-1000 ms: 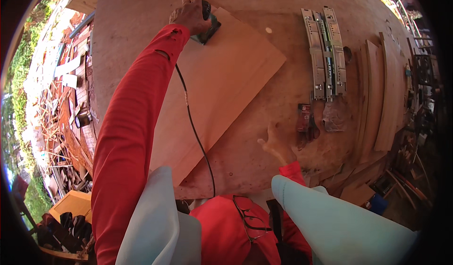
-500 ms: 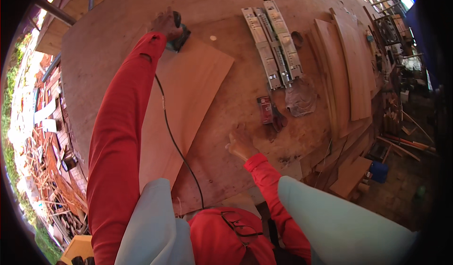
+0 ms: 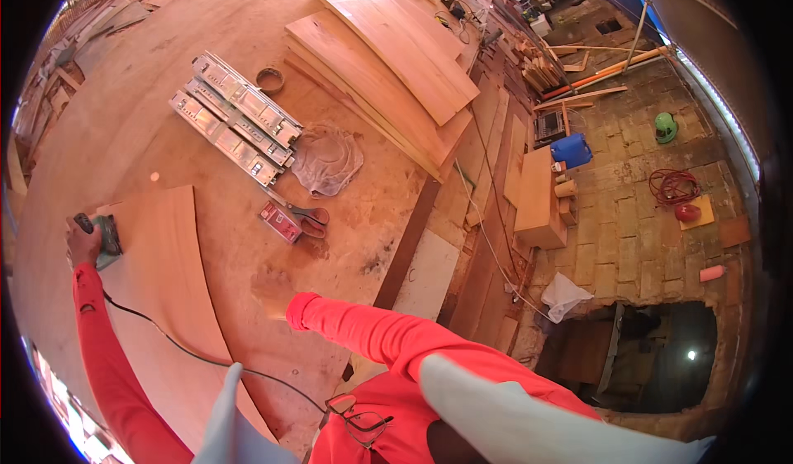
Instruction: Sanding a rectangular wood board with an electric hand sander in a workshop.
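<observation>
My left hand (image 3: 81, 246) is wrapped round a green and black electric sander (image 3: 108, 242), which rests on the far end of a thin wooden panel (image 3: 169, 274). A black cord (image 3: 198, 352) trails from the sander across the panel toward my body. My right hand (image 3: 274, 292) is low over the worktable, right of the panel, its fingers smeared by motion. Beyond it lie a small red box (image 3: 281, 221) and scissors (image 3: 312, 221). Farther away sit metal drawer slides (image 3: 235, 125) beside a clear plastic bag (image 3: 327, 160).
A brown tape roll (image 3: 269, 80) sits past the slides. Wooden boards (image 3: 396, 59) are stacked along the table's right side. On the floor at right are a blue jerrycan (image 3: 571, 151), a green helmet (image 3: 665, 127), a coiled red hose (image 3: 673, 186) and a dark opening (image 3: 652, 365).
The view has swung to the right, so the table's things appear farther left. My left hand stays on the sander at the panel's far end. My right hand has become blurred.
</observation>
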### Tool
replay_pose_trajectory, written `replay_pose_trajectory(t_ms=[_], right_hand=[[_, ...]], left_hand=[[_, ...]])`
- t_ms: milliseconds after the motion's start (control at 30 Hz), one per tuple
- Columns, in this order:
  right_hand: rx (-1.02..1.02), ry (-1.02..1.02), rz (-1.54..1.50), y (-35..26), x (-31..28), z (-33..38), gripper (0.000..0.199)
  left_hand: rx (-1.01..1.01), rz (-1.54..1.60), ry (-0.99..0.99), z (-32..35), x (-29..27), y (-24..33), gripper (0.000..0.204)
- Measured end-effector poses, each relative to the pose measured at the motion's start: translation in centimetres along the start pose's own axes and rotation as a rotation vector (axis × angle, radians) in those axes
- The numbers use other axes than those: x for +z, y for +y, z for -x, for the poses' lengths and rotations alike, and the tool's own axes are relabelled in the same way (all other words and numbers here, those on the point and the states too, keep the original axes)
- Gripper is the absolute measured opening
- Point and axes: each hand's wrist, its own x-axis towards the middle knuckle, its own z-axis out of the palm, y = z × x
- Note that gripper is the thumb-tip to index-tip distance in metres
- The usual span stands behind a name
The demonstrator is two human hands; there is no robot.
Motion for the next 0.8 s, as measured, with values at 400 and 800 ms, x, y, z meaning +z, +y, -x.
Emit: replay_pose_trajectory(t_ms=[400, 800], right_hand=[[-0.358, -0.013, 0.117, 6.5, 4.1, -3.9, 0.07], [-0.244, -0.258, 0.006, 2.7, -2.3, -2.1, 0.084]], left_hand=[[-0.053, 0.099, 0.214, 19.5, -6.9, -2.8, 0.072], [-0.42, 0.116, -0.117, 39.0, -16.2, -7.0, 0.069]])
